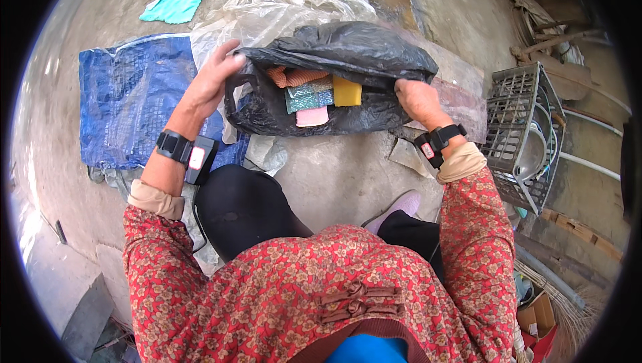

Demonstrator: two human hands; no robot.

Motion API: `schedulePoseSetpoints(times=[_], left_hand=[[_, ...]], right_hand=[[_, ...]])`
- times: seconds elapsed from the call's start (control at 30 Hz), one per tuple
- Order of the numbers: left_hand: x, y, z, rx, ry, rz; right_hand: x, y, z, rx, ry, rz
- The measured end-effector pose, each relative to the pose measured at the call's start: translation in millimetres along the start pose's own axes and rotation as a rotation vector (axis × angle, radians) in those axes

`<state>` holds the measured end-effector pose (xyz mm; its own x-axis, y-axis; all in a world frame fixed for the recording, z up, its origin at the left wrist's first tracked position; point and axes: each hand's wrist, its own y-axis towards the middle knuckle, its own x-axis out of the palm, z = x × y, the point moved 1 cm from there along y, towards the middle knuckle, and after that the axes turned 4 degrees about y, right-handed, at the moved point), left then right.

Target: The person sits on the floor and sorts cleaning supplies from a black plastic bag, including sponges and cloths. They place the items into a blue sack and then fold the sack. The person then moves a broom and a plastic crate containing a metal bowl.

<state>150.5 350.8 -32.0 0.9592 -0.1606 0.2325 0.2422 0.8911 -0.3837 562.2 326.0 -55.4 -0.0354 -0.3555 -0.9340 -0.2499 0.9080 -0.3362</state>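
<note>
A black plastic bag (361, 47) lies on the floor before me with its mouth held apart. Inside show an orange ribbed cloth (298, 77), a teal and white patterned piece (310, 97), a yellow sponge-like block (347, 92) and a pink pad (312, 116). My left hand (213, 77) is at the bag's left corner, thumb against the rim and fingers spread; how firmly it grips does not show. The bag's right edge is pinched in my right hand (419, 102), its fingers closed.
A blue woven sheet (135, 102) lies left, beside clear plastic sheeting (281, 7) behind the bag. A turquoise cloth (174, 6) rests at the back left. At right stand a plastic crate (511, 112) holding a metal pan and, lower, a cardboard box (536, 315) near a twig broom (556, 293).
</note>
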Motion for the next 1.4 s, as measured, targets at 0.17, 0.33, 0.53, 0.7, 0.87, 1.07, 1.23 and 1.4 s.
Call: schedulePoseSetpoints(times=[0.17,0.33,0.53,0.7,0.87,1.07,1.23,1.4], left_hand=[[-2,-28,-19,0.028,0.496,-0.229],[-12,-32,0,-0.188,0.479,0.123],[-2,-50,124,0.309,0.298,0.165],[36,-51,149,0.601,0.678,0.226],[89,-45,160,1.002,1.003,-0.023],[157,-8,125,0.618,0.824,-0.395],[172,12,108,0.456,0.235,-0.180],[205,11,98,0.434,0.245,-0.260]], right_hand=[[-42,-3,-14,-0.171,0.253,0.263],[-91,-7,-26,-0.125,0.579,0.696],[-159,-24,-18,-0.190,0.997,0.914],[-182,-24,-22,-0.315,1.191,1.048],[-195,-16,-73,-0.303,1.532,0.801],[-199,-10,-126,-0.640,1.464,0.539],[-161,-20,-98,-0.414,0.973,0.504],[-86,1,-107,-0.150,1.180,0.464]])
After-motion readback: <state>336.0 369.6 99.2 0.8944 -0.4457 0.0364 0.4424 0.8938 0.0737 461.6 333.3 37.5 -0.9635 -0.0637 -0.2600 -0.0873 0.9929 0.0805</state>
